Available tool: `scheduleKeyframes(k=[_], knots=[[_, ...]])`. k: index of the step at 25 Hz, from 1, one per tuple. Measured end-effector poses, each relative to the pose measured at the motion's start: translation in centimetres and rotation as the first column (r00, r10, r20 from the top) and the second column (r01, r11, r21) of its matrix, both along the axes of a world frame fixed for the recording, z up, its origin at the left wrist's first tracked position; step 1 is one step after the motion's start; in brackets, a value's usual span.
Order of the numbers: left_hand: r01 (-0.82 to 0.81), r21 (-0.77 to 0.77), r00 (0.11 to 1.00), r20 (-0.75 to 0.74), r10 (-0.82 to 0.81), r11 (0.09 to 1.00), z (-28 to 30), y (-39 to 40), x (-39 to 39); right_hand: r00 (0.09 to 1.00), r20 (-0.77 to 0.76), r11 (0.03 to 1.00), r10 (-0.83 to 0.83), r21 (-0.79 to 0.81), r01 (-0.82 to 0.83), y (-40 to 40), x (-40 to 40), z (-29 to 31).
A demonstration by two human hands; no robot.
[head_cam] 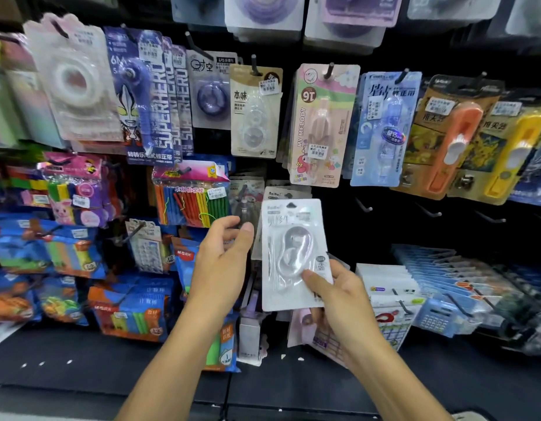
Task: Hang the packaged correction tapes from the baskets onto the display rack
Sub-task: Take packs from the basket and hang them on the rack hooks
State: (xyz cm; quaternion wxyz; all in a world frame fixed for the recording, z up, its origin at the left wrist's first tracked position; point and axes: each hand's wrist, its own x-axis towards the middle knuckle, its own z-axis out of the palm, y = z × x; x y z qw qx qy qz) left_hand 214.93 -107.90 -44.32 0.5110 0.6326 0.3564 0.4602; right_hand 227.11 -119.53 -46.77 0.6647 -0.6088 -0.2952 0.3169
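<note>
A person stands at a black pegboard display rack (384,214) crowded with carded stationery, raising one white carded blister pack holding a clear, egg-shaped correction tape (293,253) toward the rack's lower middle. The right hand (339,299) pinches the pack's lower right corner, thumb pressed on the front; further pink-printed packs (305,329) show beneath that hand, and it cannot be told whether it holds them. The left hand (223,256) hovers just left of the pack with fingers loosely curled and thumb raised, gripping nothing, near a dim hook of similar cards (248,196) behind it. The pack's hang hole is not on any hook, so this piece is judged mid-hanging. Across the rack's upper row, many correction tapes already hang: a beige card (254,113), a pink My Melody card (320,126), a light blue card (384,129), an orange pack (454,138) and a yellow pack (515,147). Three bare black hooks (428,211) at least stand to the right of the raised pack, suggesting space left to fill. One pack is clearly in hand; two hands are in view; no basket appears, so the remaining stock cannot be counted.
</note>
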Motion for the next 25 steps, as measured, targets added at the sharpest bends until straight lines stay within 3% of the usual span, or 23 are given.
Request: scheduleKeyframes(k=[11, 15, 17, 19, 20, 22, 23, 24, 25], knots=[[-0.053, 0.025, 0.999, -0.012, 0.053, 0.998, -0.4, 0.2, -0.4, 0.979, -0.005, 0.976, -0.205, -0.081, 0.204, -0.2, 0.5, 0.8], [-0.014, 0.047, 0.998, -0.067, 0.018, 0.999, -0.8, -0.8, -0.2, 0.966, -0.236, 0.986, -0.105, -0.149, 0.071, 0.6, 1.3, 0.0], [0.012, 0.051, 0.98, -0.198, -0.002, 0.999, -2.0, -1.3, 0.2, 0.966, -0.224, 0.979, -0.13, -0.182, 0.089, -1.3, 1.8, -2.5], [0.116, 0.023, 0.886, -0.455, -0.093, 0.993, -5.0, -3.2, 0.9, 0.974, -0.16, 0.949, -0.158, -0.297, 0.105, -5.0, 2.4, -6.7], [0.195, 0.011, 0.763, -0.63, -0.145, 0.981, -7.5, -4.6, 1.3, 0.973, -0.154, 0.922, -0.169, -0.373, 0.101, -7.2, 2.7, -9.1], [0.316, -0.148, 0.376, -0.887, -0.267, 0.937, -14.4, -9.4, 1.1, 0.972, -0.128, 0.833, -0.198, -0.545, 0.098, -12.7, 3.0, -14.3], [0.284, -0.334, 0.233, -0.885, -0.403, 0.899, -17.8, -12.3, 0.6, 0.976, -0.094, 0.781, -0.194, -0.617, 0.096, -15.5, 3.1, -16.6], [0.191, -0.543, 0.226, -0.787, -0.575, 0.818, -21.1, -15.1, 0.0, 0.981, -0.063, 0.734, -0.182, -0.673, 0.093, -18.1, 3.2, -18.6], [0.092, -0.708, 0.358, -0.633, -0.686, 0.701, -23.5, -17.5, -0.6, 0.986, -0.024, 0.69, -0.165, -0.717, 0.098, -20.4, 3.5, -20.4]])
